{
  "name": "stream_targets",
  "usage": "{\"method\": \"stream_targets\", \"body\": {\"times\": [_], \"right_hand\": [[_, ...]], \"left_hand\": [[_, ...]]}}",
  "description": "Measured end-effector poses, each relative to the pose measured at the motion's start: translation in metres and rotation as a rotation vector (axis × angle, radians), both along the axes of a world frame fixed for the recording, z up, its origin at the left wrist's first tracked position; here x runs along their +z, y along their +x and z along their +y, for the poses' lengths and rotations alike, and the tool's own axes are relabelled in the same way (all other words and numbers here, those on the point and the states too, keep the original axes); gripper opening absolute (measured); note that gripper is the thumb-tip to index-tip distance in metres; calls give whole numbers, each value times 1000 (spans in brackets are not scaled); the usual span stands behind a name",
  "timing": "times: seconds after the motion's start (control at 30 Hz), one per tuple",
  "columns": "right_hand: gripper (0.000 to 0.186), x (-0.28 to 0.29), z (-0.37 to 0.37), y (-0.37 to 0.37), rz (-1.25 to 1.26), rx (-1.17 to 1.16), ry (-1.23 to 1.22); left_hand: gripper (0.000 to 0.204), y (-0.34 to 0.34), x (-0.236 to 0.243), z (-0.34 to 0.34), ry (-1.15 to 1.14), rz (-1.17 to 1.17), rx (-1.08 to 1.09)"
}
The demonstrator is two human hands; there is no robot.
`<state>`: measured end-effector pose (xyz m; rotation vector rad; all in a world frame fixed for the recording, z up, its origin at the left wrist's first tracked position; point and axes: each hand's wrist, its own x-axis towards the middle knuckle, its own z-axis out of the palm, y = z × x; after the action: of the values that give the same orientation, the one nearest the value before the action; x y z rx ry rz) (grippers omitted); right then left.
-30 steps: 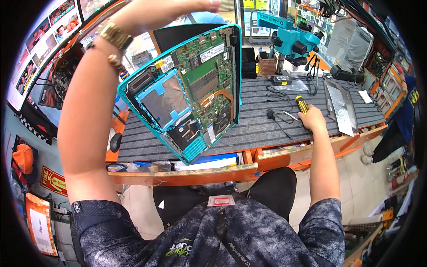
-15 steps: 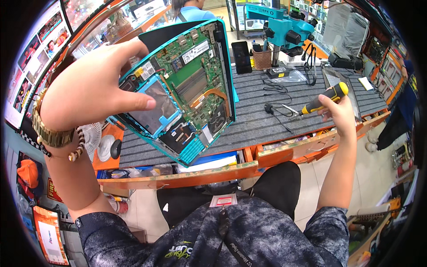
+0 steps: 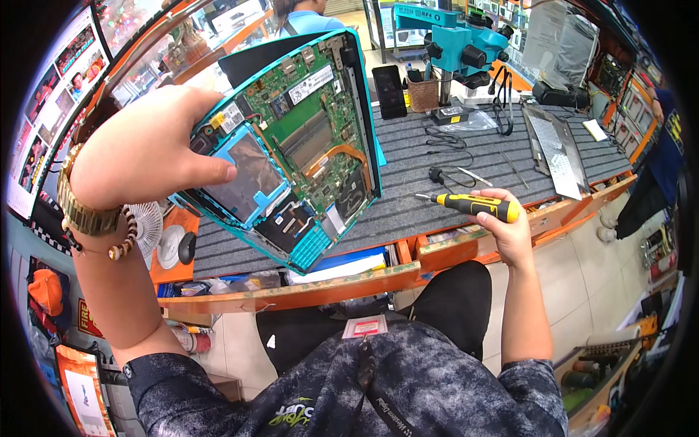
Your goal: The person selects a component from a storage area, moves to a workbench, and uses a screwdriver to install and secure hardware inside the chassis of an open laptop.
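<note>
My left hand (image 3: 149, 149) is closed around the left edge of a laptop (image 3: 320, 186) with a teal rim, holding it tilted up on the bench. The laptop's inside is exposed: a green circuit board, a white-labelled module, an orange-brown ribbon strip and a bare bay with blue edging. My left fingertips are hidden behind the laptop; the thumb lies in front. To the right, my right hand (image 3: 510, 233) grips a yellow and black screwdriver (image 3: 477, 205), its thin metal tip pointing left toward the laptop, apart from it.
A grey ribbed mat (image 3: 408, 244) covers the bench, with a black cable (image 3: 444, 142), tweezers (image 3: 477, 178) and a keyboard panel (image 3: 557, 156). Behind stand a phone (image 3: 389, 93), a woven cup (image 3: 423, 96) and a teal microscope (image 3: 466, 54). Drawers (image 3: 342, 285) jut out along the front.
My right hand has moved left and down, and the screwdriver has swung to point left, lying nearly level. The laptop has shifted slightly left; my left hand keeps its hold.
</note>
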<state>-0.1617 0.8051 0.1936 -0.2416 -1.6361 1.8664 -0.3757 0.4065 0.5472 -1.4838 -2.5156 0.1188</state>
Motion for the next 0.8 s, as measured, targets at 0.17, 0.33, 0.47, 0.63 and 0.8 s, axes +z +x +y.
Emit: {"method": "stream_targets", "body": {"times": [0.17, 0.33, 0.47, 0.63, 0.8], "right_hand": [[40, 18, 2, 16, -204, 7, 43], [42, 17, 10, 19, -486, -42, 518], [53, 42, -20, -8, -816, 29, 716], [53, 32, -19, -13, -841, 10, 944], [53, 39, -43, -19, -774, 20, 853]], "left_hand": [[59, 8, -4, -4, -8, 50, 88], [58, -8, -12, -10, 38, 78, -8], [58, -7, -14, -11, 42, 9, 11], [63, -11, -14, -14, 27, 44, 4], [69, -15, -13, -18, 6, 48, 26]]}}
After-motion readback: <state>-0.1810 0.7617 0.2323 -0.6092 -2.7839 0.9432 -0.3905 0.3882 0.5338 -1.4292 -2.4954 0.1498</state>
